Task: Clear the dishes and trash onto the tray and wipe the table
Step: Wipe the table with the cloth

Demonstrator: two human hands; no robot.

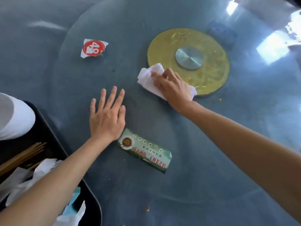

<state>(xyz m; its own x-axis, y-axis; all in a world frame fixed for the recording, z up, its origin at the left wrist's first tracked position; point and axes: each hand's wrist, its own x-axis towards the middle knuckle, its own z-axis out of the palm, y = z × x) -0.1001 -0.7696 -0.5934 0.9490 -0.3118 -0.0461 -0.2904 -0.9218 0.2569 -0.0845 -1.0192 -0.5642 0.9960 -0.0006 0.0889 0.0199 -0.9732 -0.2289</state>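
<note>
Right hand (171,88) pressing down flat-fingered on one crumpled white cloth (150,79), soft and bunched, at the edge of the round gold disc (210,75) with its brushed-metal hub (189,58). Left hand (107,118) spread flat, fingers straight, holding nothing, on the glossy grey glass table (211,160) beside one green printed table sign (145,151). At far left, one black tray (92,206) carrying a smooth white bowl (14,116), several wooden chopsticks (22,155) and crumpled white tissues (44,168); one torn red-and-white number tag (93,48) lying apart.
</note>
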